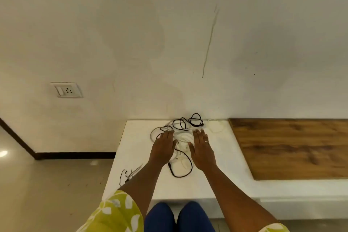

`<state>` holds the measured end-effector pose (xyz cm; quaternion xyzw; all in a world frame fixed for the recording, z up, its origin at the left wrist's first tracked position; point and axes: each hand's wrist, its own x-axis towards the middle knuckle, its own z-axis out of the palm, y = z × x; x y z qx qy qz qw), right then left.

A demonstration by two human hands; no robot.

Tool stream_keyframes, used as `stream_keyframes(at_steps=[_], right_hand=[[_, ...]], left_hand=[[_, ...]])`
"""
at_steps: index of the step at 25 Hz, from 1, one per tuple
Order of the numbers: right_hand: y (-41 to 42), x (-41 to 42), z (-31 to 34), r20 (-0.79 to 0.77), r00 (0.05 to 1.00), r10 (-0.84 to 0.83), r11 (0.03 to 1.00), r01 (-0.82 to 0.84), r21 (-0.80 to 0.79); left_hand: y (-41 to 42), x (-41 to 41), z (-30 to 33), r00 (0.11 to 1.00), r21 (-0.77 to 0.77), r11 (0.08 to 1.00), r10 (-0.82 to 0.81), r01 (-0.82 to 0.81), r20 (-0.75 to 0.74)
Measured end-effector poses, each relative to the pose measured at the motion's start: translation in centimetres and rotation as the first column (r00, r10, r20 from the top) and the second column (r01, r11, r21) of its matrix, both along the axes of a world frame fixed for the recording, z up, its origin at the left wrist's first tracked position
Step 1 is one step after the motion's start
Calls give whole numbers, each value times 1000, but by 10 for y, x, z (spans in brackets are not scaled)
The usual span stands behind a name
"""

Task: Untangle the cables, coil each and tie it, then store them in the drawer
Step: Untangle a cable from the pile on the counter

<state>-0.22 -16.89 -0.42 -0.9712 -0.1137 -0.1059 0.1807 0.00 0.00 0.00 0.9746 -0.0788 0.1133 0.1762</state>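
A tangle of black and white cables [181, 133] lies on the white tabletop [222, 158], near the wall. One black cable end [180, 173] loops out toward me. My left hand [163, 147] rests flat on the left side of the tangle, fingers straight. My right hand [202, 149] lies flat on its right side, fingers straight, a ring on one finger. Neither hand grips a cable. A thin white cable loop [216, 127] trails off to the right of the pile. No drawer is in view.
Several thin cable ties and a small black wire loop [128, 174] lie at the table's left front edge. A wooden surface [293, 147] adjoins the table on the right. A wall socket [66, 90] sits at the left. My knees are under the table's front edge.
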Motion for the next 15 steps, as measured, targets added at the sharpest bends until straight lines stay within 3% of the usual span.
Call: stream_keyframes(at_steps=[6,11,15], right_hand=[[25,-16,-38,-309,945,110,991,-82,103],[43,-9,-51,-397,889,229,972,-185,146],[50,2,-57,-416,885,209,963,-113,245]], left_hand=[[9,-12,-45,966,171,982,-28,75,-259],[9,2,-50,962,228,968,-45,109,-270],[9,15,-53,969,245,960,-74,132,-234]])
